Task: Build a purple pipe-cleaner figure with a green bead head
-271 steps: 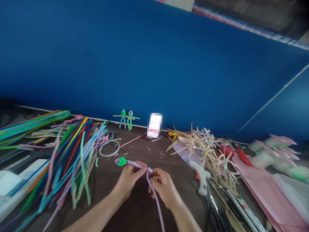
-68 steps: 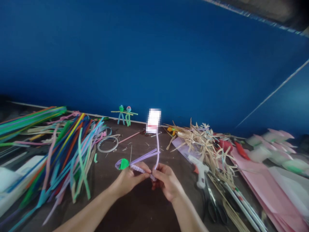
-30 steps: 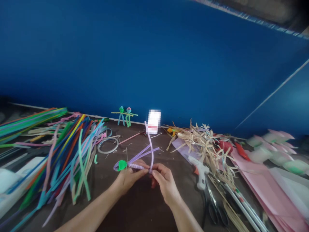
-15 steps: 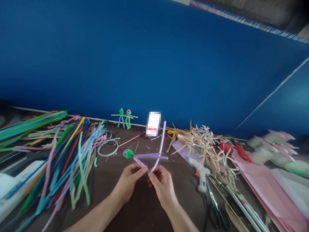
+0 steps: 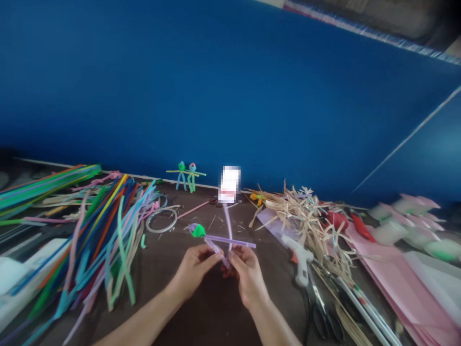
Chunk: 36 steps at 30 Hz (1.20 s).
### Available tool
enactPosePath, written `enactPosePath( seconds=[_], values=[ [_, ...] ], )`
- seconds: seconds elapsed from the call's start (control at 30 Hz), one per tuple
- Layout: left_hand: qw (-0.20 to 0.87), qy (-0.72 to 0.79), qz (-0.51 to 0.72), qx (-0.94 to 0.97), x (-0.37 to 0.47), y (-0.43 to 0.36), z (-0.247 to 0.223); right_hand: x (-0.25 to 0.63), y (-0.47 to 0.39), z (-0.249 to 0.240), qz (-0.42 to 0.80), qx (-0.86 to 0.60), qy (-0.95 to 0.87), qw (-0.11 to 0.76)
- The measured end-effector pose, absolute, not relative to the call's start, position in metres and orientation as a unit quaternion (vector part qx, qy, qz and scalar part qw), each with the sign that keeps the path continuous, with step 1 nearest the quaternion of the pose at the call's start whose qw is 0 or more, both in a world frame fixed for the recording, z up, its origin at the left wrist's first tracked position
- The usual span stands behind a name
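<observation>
A small purple pipe-cleaner figure (image 5: 230, 240) with a green and purple head (image 5: 198, 231) is held above the dark table, its head toward the left. My left hand (image 5: 200, 269) pinches its twisted purple part below the head. Close beside it, my right hand (image 5: 247, 275) pinches the lower end of a purple stem (image 5: 228, 223) that rises toward the phone. Two straight purple lengths point right from the head, over my right fingertips. The fingertips of both hands nearly meet, and the exact grip is partly hidden.
Colourful pipe cleaners (image 5: 104, 235) lie at left, beside a tape ring (image 5: 162, 220). Two small figures (image 5: 186, 177) and a blurred phone (image 5: 229, 184) stand at the back. Right are straw-like strips (image 5: 298, 206), a glue gun (image 5: 303, 266), black-handled scissors (image 5: 326, 322) and pink sheets (image 5: 399, 283).
The upright purple stem has swung left and now curves toward the phone. The green head has shifted slightly right, and my right hand has moved a little right.
</observation>
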<state>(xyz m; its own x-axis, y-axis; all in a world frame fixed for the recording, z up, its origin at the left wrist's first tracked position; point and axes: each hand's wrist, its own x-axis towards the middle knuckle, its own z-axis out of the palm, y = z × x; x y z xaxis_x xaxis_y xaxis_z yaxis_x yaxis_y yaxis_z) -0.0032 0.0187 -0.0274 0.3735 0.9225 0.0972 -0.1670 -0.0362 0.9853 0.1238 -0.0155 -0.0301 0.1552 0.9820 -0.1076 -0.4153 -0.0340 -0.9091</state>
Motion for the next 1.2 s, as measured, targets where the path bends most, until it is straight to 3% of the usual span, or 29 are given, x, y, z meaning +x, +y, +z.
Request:
enactPosePath(
  seconds=[0.2, 0.63, 0.97, 1.2],
  values=[
    [0.616, 0.31, 0.448, 0.569, -0.003, 0.018, -0.028, 0.121, -0.015, -0.03, 0.487, -0.48, -0.377, 0.624],
    [0.468, 0.379, 0.463, 0.651, -0.017, 0.019, -0.021, 0.123, -0.027, -0.016, 0.367, -0.495, -0.558, 0.556],
    [0.543, 0.406, 0.439, 0.59, -0.007, 0.019, -0.02, 0.129, -0.018, -0.025, 0.663, -0.367, -0.308, 0.575],
    [0.623, 0.382, 0.439, 0.523, -0.002, 0.019, -0.028, 0.131, -0.016, -0.025, 0.664, -0.353, -0.304, 0.585]
  ],
)
